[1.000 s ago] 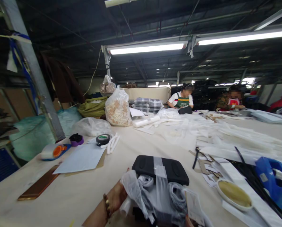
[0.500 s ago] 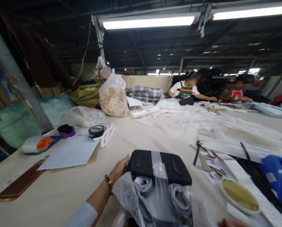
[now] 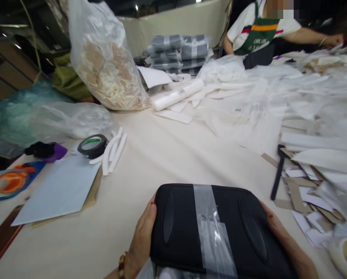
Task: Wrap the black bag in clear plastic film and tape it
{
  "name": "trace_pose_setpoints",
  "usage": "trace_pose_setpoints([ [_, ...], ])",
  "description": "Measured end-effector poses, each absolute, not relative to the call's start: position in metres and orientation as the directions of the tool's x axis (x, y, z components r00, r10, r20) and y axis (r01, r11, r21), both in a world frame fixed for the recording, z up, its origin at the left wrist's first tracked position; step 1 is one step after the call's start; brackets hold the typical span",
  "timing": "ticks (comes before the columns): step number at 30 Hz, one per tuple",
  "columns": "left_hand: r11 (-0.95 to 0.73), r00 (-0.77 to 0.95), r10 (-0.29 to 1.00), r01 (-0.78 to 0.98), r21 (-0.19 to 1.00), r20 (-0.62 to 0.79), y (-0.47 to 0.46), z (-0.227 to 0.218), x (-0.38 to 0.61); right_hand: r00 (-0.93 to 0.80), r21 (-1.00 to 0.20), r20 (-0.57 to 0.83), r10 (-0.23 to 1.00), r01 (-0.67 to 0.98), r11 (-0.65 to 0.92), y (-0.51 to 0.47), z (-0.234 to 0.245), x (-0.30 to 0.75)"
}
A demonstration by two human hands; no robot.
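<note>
A black zip-style case [image 3: 185, 224] with two oval raised ridges is at the bottom middle of the head view. Clear plastic tape or film [image 3: 209, 217] runs across its top from back to front. My left hand [image 3: 141, 232] grips the case's left side, thumb near the far corner, with a beaded bracelet on the wrist. Against the right side presses my right hand [image 3: 288, 240], its fingertips mostly hidden by the case. Clear plastic [image 3: 176, 273] shows under the near edge; what lies below it is hidden.
To the left lie white sheets [image 3: 59, 190], black tape [image 3: 92, 146], white foam strips [image 3: 115, 153] and an orange-cored tape roll [image 3: 10, 182]. A bag of scraps [image 3: 109, 73] stands behind. Cardboard scraps [image 3: 301, 193] and a black tool [image 3: 278, 174] lie right. A co-worker [image 3: 260, 31] is across the table.
My right hand has come from the lower right edge onto the case's right side. The case appears larger and nearer, covering the bundled cables, and the view has tipped downward.
</note>
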State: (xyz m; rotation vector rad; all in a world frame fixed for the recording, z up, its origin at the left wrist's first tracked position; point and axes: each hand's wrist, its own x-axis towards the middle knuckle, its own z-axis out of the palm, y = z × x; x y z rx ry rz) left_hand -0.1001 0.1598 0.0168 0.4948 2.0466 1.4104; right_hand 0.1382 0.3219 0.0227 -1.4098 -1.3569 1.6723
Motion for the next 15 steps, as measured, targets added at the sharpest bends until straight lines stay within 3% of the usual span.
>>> trace_pose_setpoints([
  [4,0.475,-0.809,0.522,0.011,0.880,-0.272,0.134,-0.006,-0.091,-0.297,-0.913,-0.361,0.884,0.307,-0.270,0.325,0.021,0.145],
  [6,0.485,-0.793,0.557,0.069,0.872,-0.248,0.126,-0.004,-0.092,-0.331,-0.888,-0.389,0.860,0.381,-0.255,0.331,0.026,0.147],
  [8,0.473,-0.746,0.622,0.117,0.874,-0.237,0.127,0.008,-0.096,-0.340,-0.860,-0.341,0.876,0.489,-0.145,0.337,0.038,0.149],
  [10,0.448,-0.692,0.673,0.102,0.888,-0.260,0.136,0.028,-0.100,-0.331,-0.794,-0.201,0.922,0.607,0.045,0.338,0.057,0.152],
  [12,0.431,-0.654,0.681,-0.007,0.902,-0.330,0.149,0.049,-0.101,-0.364,-0.727,-0.078,0.928,0.657,0.197,0.331,0.077,0.156],
  [15,0.435,-0.589,0.594,-0.337,0.835,-0.548,0.169,0.071,-0.098,-0.504,-0.778,-0.144,0.851,0.590,0.218,0.305,0.095,0.156],
])
